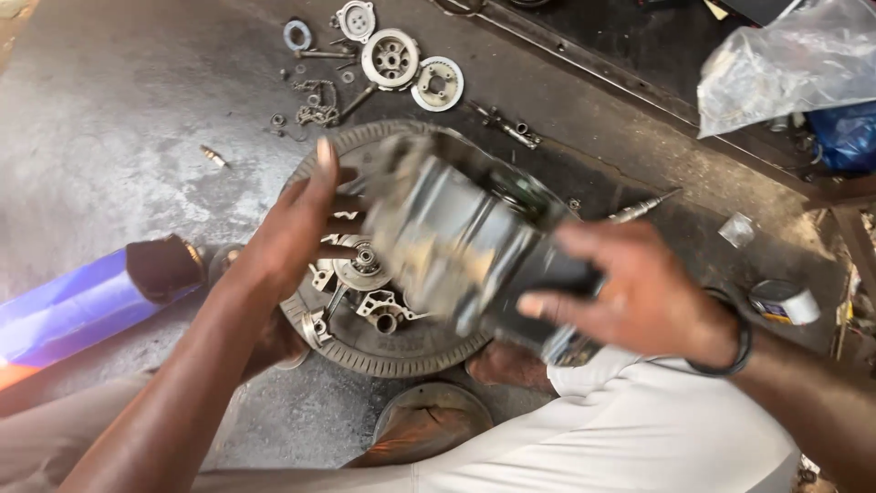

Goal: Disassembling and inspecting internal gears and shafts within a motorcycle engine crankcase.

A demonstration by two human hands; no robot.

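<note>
Blurred grey metal engine casing (447, 239) held between both hands, left hand (292, 233) spread open flat against its side, right hand (639, 297) in closed grip on its dark end, toothed wheel (383, 351) on floor beneath the grip

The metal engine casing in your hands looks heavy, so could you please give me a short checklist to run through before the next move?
1. Both hands on the casing: ok; left hand flat against one side, right hand grips the other end.
2. Firm grip: cannot tell; the picture is motion-blurred.
3. Casing clear of the wheel below: ok; it is held above it.
4. Loose parts out of the way: ok; they lie farther off on the floor.
5. Foot away from a drop: not ok; it is under the casing.
</note>
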